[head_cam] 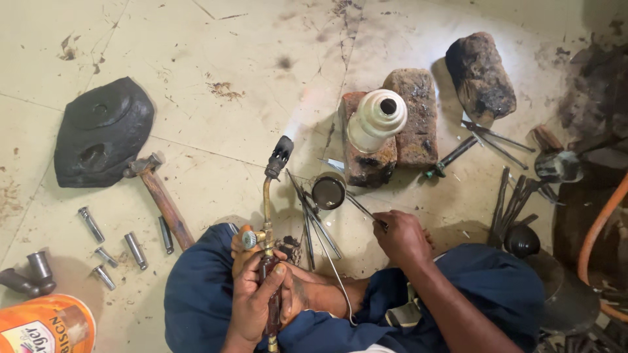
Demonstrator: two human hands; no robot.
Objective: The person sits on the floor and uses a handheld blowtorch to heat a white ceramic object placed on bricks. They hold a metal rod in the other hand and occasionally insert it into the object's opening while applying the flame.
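My left hand (252, 297) grips the dark handle of a gas torch (267, 216), just below its brass valve. The torch's bent brass tube rises to a black nozzle (281, 153), which points up and right, with a faint flame glow beyond it. My right hand (402, 236) holds thin metal tongs (356, 206) that reach left to a small round dark cup (328, 191) on the floor. The cup sits in front of two charred bricks (418, 117). A white ceramic vessel (376, 121) lies on the left brick, mouth facing up.
A hammer (160, 196) lies by a black moulded slab (101, 131) at left, with several metal cylinders (134, 248) near it. An orange can (46, 323) stands bottom left. A charred block (481, 75), loose rods and tools (513, 199) and an orange hose (598, 229) crowd the right.
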